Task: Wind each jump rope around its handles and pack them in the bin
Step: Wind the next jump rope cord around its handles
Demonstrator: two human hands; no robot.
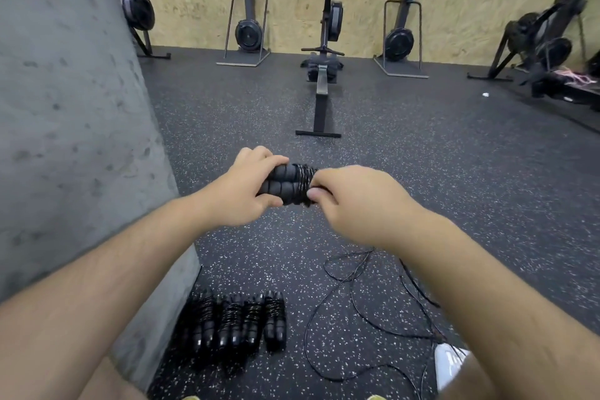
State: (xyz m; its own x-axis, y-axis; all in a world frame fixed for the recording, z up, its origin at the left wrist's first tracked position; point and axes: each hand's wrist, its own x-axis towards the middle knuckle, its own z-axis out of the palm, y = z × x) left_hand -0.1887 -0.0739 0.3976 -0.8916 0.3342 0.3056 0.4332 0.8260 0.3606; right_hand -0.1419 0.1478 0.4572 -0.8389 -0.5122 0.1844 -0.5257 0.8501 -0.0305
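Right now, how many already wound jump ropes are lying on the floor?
4 wound bundles lie side by side by the concrete pillar. The shadow at the pillar may hide another.

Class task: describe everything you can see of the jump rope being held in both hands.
The jump rope is black, its two foam-looking ribbed handles lying side by side, roughly level, above the speckled floor. Thin glossy cord is coiled tightly round the handles' middle. The left hand grips the handles' left end; the right hand pinches at the coils, hiding the right end. Whether the loose cord on the floor belongs to it cannot be told.
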